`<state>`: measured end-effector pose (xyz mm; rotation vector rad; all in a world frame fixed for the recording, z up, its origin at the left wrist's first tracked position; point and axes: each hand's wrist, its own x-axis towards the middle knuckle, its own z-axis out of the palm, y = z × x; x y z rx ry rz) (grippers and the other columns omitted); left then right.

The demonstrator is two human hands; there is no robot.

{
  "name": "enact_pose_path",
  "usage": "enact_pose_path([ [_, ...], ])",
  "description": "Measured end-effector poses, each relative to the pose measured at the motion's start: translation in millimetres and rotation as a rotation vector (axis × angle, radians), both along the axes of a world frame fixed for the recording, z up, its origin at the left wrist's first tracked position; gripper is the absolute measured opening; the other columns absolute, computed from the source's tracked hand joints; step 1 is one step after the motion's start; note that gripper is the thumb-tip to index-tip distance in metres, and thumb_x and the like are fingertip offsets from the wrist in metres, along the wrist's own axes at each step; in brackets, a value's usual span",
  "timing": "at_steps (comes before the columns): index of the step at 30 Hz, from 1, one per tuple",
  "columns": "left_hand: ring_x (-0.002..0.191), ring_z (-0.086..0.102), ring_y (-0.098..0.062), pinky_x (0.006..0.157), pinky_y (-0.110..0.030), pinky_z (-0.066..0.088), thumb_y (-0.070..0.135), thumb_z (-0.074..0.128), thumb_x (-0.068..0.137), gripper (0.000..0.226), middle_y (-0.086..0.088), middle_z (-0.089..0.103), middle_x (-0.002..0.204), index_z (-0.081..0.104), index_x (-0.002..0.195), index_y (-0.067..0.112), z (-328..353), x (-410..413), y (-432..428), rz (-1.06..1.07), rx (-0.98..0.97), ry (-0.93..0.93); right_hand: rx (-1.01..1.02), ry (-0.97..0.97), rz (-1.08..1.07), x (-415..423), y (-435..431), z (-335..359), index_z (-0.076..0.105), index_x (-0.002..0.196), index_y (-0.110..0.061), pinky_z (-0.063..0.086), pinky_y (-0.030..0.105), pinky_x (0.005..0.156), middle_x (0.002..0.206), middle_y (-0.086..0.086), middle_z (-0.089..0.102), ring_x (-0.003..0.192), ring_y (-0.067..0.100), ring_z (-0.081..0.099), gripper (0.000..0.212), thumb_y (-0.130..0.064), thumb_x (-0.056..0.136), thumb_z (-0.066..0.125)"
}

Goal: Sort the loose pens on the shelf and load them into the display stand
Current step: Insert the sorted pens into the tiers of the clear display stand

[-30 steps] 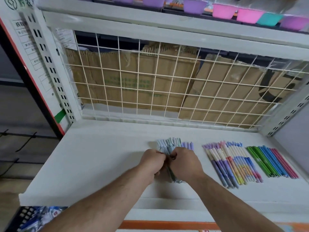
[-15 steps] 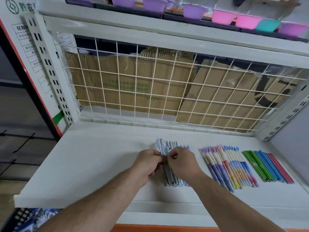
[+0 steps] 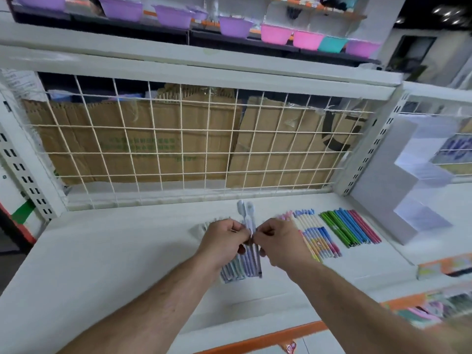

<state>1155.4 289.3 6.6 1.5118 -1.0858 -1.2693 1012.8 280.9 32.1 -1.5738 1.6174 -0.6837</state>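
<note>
Left hand (image 3: 224, 240): pinches the pale lilac plastic pens (image 3: 247, 221).
Right hand (image 3: 277, 242): pinches the same pens, above the white shelf (image 3: 107, 264).

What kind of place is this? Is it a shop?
Most likely a shop. Rows of pens lie sorted by colour on a white metal shelf with a wire grid back, and bright plastic bowls line the shelf above, like goods for sale.

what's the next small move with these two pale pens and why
Probably lay the two pale pens down as their own row beside the pile: left hand and right hand pinch them above it, and the coloured pens already lie sorted.
</note>
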Motion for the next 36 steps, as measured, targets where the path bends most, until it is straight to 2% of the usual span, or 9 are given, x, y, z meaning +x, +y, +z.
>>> enact_pose_path([
  [4, 0.056, 0.058, -0.014, 0.044, -0.017, 0.039, 0.012, 0.065, 0.092, 0.012, -0.006, 0.072, 0.076, 0.067, 0.087, 0.001, 5.7, -33.7, 2.7, -0.056, -0.014, 0.009, 0.011, -0.071, -0.089, -36.0, 11.8, 6.3, 0.065, 0.083, -0.010, 0.036, 0.019, 0.038, 0.059, 0.005, 0.066, 0.036, 0.007, 0.046, 0.006, -0.011, 0.089, 0.062],
  [9, 0.060, 0.063, -0.016, 0.052, -0.027, 0.040, 0.016, 0.069, 0.089, 0.010, -0.007, 0.072, 0.075, 0.066, 0.082, 0.009, 16.6, -81.2, 7.5, -0.109, -0.040, -0.019, -0.058, -0.169, -0.119, -89.0, 22.2, 13.0, 0.065, 0.088, -0.007, 0.048, 0.030, 0.047, 0.062, 0.009, 0.066, 0.050, 0.019, 0.056, 0.002, -0.005, 0.088, 0.064],
  [11, 0.059, 0.063, -0.016, 0.050, -0.026, 0.040, 0.016, 0.070, 0.088, 0.012, -0.004, 0.072, 0.071, 0.065, 0.081, 0.008, 22.2, -103.2, 10.9, -0.113, -0.054, -0.028, -0.082, -0.173, -0.108, -112.0, 26.8, 16.2, 0.067, 0.087, -0.005, 0.049, 0.028, 0.047, 0.062, 0.009, 0.066, 0.049, 0.016, 0.057, 0.003, -0.006, 0.089, 0.066],
  [15, 0.054, 0.063, -0.015, 0.046, -0.023, 0.042, 0.015, 0.073, 0.089, 0.016, -0.013, 0.074, 0.077, 0.063, 0.088, 0.003, 34.4, -157.1, 19.3, -0.090, -0.081, -0.037, -0.101, -0.199, -0.081, -166.3, 34.2, 25.2, 0.067, 0.086, -0.004, 0.048, 0.026, 0.046, 0.059, 0.008, 0.064, 0.045, 0.014, 0.054, 0.006, -0.007, 0.091, 0.068],
  [18, 0.053, 0.064, -0.016, 0.048, -0.025, 0.046, 0.010, 0.070, 0.090, 0.011, -0.013, 0.073, 0.071, 0.064, 0.092, 0.001, 45.7, -199.9, 28.2, -0.074, -0.104, -0.026, -0.121, -0.194, -0.077, -212.5, 35.1, 32.0, 0.066, 0.082, -0.005, 0.049, 0.027, 0.045, 0.057, 0.006, 0.063, 0.044, 0.014, 0.054, 0.007, -0.004, 0.089, 0.067],
  [21, 0.056, 0.065, -0.019, 0.050, -0.026, 0.047, 0.010, 0.070, 0.091, 0.014, -0.020, 0.072, 0.077, 0.066, 0.095, -0.003, 53.7, -241.3, 31.7, -0.083, -0.120, 0.002, -0.135, -0.195, -0.074, -256.5, 34.4, 43.2, 0.065, 0.081, -0.004, 0.050, 0.028, 0.046, 0.055, 0.007, 0.062, 0.045, 0.018, 0.055, 0.008, -0.004, 0.088, 0.066],
  [25, 0.057, 0.065, -0.020, 0.053, -0.028, 0.050, 0.010, 0.071, 0.091, 0.012, -0.014, 0.069, 0.068, 0.069, 0.091, -0.001, 64.4, -290.6, 28.5, -0.078, -0.151, 0.004, -0.154, -0.189, -0.065, -307.1, 30.2, 58.9, 0.069, 0.088, -0.003, 0.050, 0.026, 0.045, 0.065, 0.013, 0.067, 0.049, 0.017, 0.060, 0.005, -0.006, 0.089, 0.065],
  [31, 0.056, 0.066, -0.020, 0.048, -0.026, 0.047, 0.012, 0.072, 0.090, 0.011, -0.011, 0.070, 0.064, 0.065, 0.085, 0.004, 82.0, -336.8, 5.5, -0.091, -0.166, -0.028, -0.180, -0.231, -0.081, -354.8, 5.9, 69.4, 0.071, 0.080, -0.006, 0.053, 0.030, 0.049, 0.057, 0.009, 0.065, 0.049, 0.023, 0.060, 0.007, -0.008, 0.087, 0.069],
  [36, 0.062, 0.071, -0.022, 0.045, -0.024, 0.047, 0.010, 0.071, 0.091, 0.010, -0.013, 0.073, 0.075, 0.064, 0.086, 0.006, 89.8, -357.9, -33.6, -0.103, -0.188, -0.030, -0.189, -0.238, -0.085, -376.8, -27.8, 76.4, 0.069, 0.083, -0.002, 0.048, 0.024, 0.044, 0.058, 0.010, 0.064, 0.043, 0.019, 0.058, 0.008, -0.007, 0.089, 0.069],
])
